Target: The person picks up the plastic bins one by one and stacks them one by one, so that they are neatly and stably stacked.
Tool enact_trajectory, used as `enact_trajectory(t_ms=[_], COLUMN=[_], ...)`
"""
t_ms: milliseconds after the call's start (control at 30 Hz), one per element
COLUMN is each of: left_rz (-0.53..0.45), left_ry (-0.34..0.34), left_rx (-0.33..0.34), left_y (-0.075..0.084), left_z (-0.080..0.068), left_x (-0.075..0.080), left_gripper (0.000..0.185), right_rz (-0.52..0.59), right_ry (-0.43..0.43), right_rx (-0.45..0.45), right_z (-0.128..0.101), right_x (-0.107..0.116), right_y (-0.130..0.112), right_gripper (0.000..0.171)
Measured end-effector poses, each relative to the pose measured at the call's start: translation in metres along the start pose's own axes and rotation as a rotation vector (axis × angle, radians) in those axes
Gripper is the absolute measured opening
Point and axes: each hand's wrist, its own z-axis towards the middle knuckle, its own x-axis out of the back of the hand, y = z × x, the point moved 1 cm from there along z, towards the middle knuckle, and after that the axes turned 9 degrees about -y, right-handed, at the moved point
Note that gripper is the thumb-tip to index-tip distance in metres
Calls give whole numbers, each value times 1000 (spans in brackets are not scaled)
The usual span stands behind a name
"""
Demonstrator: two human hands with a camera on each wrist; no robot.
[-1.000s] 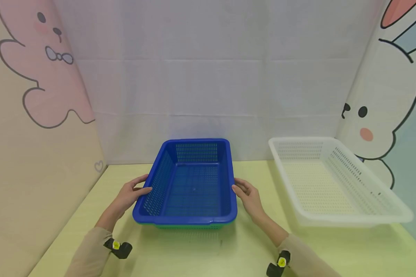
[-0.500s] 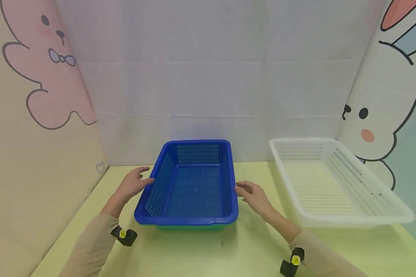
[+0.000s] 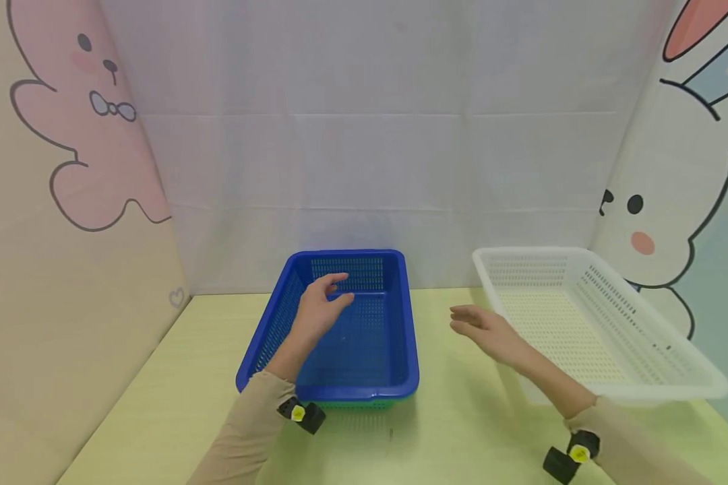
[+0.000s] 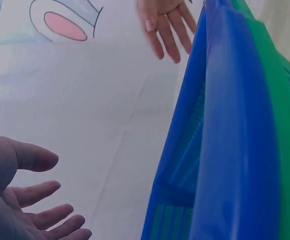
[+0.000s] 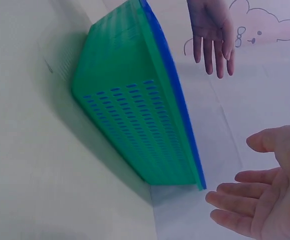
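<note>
While the head view takes in the whole table (image 3: 158,417), it shows the blue basket (image 3: 394,316) nested in a green basket (image 3: 364,404) of which only a thin strip peeks out under the near rim. The left hand (image 3: 317,311) hangs above the blue basket's inside, fingers loosely spread and holding nothing. The right hand (image 3: 484,329) hovers apart from that basket's right wall, fingers relaxed and also holding nothing, just beside the white basket (image 3: 661,384) that sits further out on its far side. Cartoon rabbit panels (image 3: 79,128) and a pale backdrop close in the table.

From the left wrist camera, the left hand (image 4: 15,200) shows only as an open palm with fingers apart, touching nothing; beside it rises the blue basket (image 4: 229,140) with the green basket (image 4: 284,125) pressed against its outside, and the right hand (image 4: 164,22) hangs open beyond the rim.

Seen from the right wrist, the green basket (image 5: 130,120) fills the side wall that the head view hides, the blue basket (image 5: 177,95) reduced to an edge along its rim. The right hand (image 5: 259,195) lies flat and open near it, the left hand (image 5: 212,30) open beyond.
</note>
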Motion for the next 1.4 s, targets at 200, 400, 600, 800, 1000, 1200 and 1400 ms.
enact_trajectory(t_ms=[200, 400, 600, 800, 1000, 1200, 1400], left_rz=[-94, -167, -305, -406, -399, -429, -544], left_ry=[-23, -100, -122, -133, -154, -138, -127], left_rx=[-26, -58, -22, 53, 151, 180, 182], left_y=[31, 58, 69, 75, 76, 69, 59], left_z=[7, 9, 10, 4, -10, -18, -12], left_x=[-52, -99, -145, -187, -220, -238, -248], left_gripper=[36, 35, 40, 48, 68, 75, 73], right_rz=[-115, -147, -176, -235, -313, -303, -273], right_ry=[-17, 51, 115, 184, 237, 272, 261], right_rx=[5, -73, -186, -280, -362, -369, -397], right_z=[-10, -21, -39, -61, -82, -101, -110], right_x=[45, 85, 116, 153, 173, 173, 170], right_y=[3, 32, 71, 119, 168, 170, 171], right_gripper=[48, 53, 63, 68, 76, 74, 70])
